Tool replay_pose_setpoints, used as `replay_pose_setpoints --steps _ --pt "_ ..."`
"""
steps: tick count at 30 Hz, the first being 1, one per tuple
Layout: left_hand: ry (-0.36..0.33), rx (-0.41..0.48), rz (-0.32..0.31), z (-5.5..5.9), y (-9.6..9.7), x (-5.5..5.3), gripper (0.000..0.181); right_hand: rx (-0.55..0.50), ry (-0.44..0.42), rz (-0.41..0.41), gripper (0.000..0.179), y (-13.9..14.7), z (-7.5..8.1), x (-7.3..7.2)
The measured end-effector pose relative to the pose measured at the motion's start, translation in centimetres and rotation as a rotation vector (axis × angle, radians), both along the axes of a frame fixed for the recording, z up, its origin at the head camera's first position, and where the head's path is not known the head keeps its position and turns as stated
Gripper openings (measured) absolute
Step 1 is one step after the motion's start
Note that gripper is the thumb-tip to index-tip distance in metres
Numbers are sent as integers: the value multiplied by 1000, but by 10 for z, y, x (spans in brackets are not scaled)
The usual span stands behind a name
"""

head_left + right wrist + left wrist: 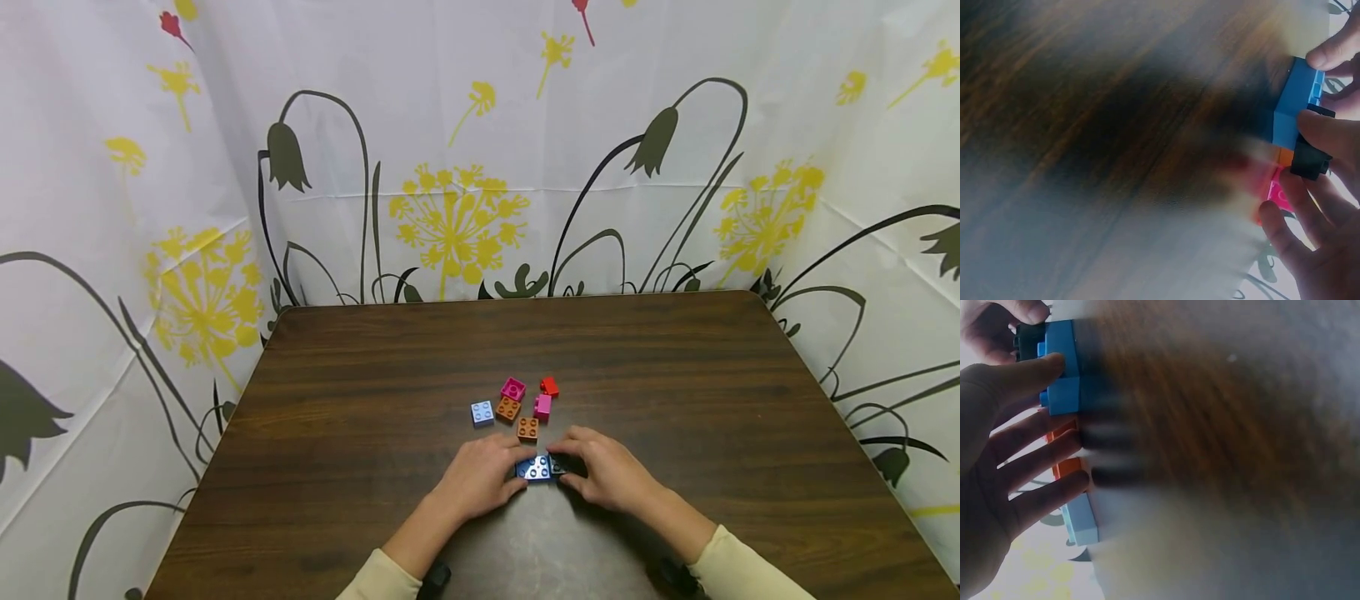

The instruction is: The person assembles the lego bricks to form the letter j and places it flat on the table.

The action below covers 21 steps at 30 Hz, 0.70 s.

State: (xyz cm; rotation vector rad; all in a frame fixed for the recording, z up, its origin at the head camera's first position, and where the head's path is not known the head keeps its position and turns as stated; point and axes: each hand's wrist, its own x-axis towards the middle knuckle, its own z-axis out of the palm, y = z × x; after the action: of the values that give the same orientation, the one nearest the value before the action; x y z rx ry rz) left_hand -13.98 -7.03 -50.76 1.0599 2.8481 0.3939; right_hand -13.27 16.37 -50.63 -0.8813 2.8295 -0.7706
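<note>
My left hand point(487, 471) pinches a blue brick point(533, 468) between thumb and forefinger at its left end, its other fingers spread. With thumb and fingers my right hand point(609, 471) holds a small black brick point(1310, 156) at the blue brick's right end. In the wrist views the black brick sits at the level of the blue brick's studs, over that end. Whether the two are pressed fully together, I cannot tell. Just beyond the hands lie an orange-brown brick point(528, 429) and a second orange-brown brick point(507, 409).
A light blue brick point(482, 413) lies left of the orange-brown ones. Behind and to the right are a magenta brick point(513, 388), another magenta brick point(542, 407) and a red brick point(550, 386). The brown wooden table point(360, 375) ends at a flower-patterned curtain point(465, 125).
</note>
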Motion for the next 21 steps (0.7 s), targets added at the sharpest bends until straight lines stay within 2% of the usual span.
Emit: replay_pose_setpoints --steps 4,7,9,13,16,21 --pt "-17 52 -24 2 -7 -2 44 -4 26 21 40 1 -2 -1" --pt "37 126 -1 4 -16 -7 42 4 37 27 40 1 -3 -2" --pt "112 172 55 6 -21 -11 39 18 34 26 40 2 -3 -2" --pt "230 203 224 8 -30 -24 37 57 14 21 40 1 -3 -3" --pt "238 177 303 7 -34 -33 45 70 6 20 40 1 -2 -3" --pt "178 116 341 3 -37 -41 56 64 -1 19 39 1 -1 -2"
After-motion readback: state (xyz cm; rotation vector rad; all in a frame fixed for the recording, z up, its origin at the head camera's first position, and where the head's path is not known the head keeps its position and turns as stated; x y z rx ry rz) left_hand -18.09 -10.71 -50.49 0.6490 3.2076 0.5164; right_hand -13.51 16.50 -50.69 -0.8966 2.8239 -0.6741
